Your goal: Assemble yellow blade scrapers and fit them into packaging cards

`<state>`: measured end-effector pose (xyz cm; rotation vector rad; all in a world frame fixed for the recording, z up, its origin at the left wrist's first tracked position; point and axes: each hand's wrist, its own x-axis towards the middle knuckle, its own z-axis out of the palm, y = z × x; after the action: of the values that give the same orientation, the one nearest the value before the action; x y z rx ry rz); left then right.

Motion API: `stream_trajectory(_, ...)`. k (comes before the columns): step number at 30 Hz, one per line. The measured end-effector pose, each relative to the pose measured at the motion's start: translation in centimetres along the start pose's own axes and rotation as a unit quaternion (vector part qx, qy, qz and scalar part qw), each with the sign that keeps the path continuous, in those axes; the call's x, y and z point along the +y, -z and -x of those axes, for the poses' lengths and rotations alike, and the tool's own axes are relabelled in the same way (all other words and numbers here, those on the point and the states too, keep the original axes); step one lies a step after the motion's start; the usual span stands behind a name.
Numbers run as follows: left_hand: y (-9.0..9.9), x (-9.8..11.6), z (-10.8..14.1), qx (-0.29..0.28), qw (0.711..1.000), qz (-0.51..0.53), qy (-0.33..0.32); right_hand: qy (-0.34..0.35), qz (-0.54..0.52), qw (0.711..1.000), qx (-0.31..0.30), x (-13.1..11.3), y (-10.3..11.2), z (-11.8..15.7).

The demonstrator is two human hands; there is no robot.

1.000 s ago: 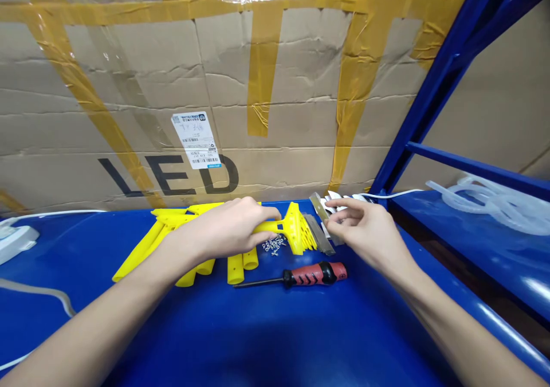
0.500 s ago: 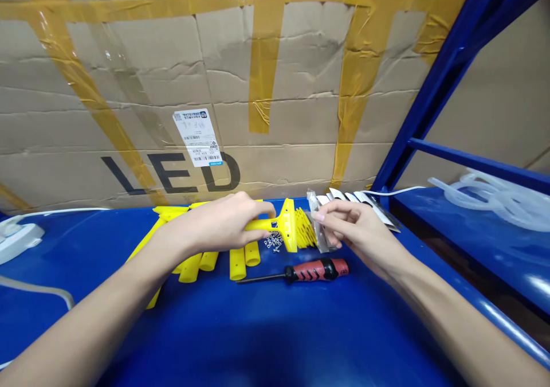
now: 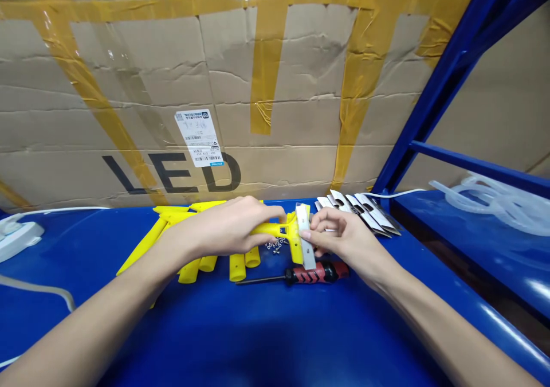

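My left hand point(image 3: 240, 223) is closed round the neck of a yellow scraper head point(image 3: 294, 243), whose wide end points right. Between the thumb and fingers of my right hand point(image 3: 339, 232) is a flat metal blade point(image 3: 304, 235) with small holes. The blade lies along the scraper head's wide edge, overlapping it in this view. Just below them rests a screwdriver point(image 3: 318, 273) with a red and black handle, its shaft pointing left. Small silver screws and nuts point(image 3: 277, 245) lie partly hidden behind the scraper head.
Several yellow tubular handles point(image 3: 238, 265) lie under and beside my left forearm. White-sleeved blades point(image 3: 365, 212) are fanned out at the back right. A taped cardboard box point(image 3: 296, 106) walls off the rear of the blue surface point(image 3: 275, 329). A blue metal frame point(image 3: 425, 100) rises at the right.
My right hand has brought the blade left and turned its flat face into view against the scraper head. My left hand has shifted slightly right with the scraper head.
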<state>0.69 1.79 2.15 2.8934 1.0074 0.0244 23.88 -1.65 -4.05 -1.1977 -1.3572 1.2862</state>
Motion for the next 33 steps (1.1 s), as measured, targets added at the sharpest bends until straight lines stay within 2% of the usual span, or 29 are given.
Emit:
stream_trajectory(3,0.06,-0.08,0.09,0.008,1.0,0.021,-0.012,0.002,-0.014,1.0,-0.004,0.04,-0.22,0.07)
stream_trajectory(8,0.25,0.0,0.19,-0.002,0.999,0.033,0.016,0.004,-0.02,1.0,-0.006,0.03,-0.09,0.1)
stream_trajectory(11,0.22,0.02,0.23,-0.001,0.999,0.042,0.007,-0.005,-0.013,1.0,-0.003,-0.06,0.07,0.08)
stream_trajectory(14,0.21,0.04,0.29,-0.01,0.999,0.052,-0.012,-0.012,-0.002,1.0,-0.023,-0.25,0.11,0.13)
stream_trajectory(18,0.38,0.17,0.4,-0.024,0.998,0.063,0.0,0.006,-0.016,0.998,-0.057,-0.42,0.07,0.23)
stream_trajectory(25,0.16,0.07,0.4,-0.023,0.997,0.076,0.019,0.043,0.011,0.999,0.029,0.25,-0.03,0.12)
stream_trajectory(33,0.16,-0.39,0.39,-0.028,0.996,0.074,0.043,0.056,0.009,0.996,0.066,0.12,-0.02,-0.01)
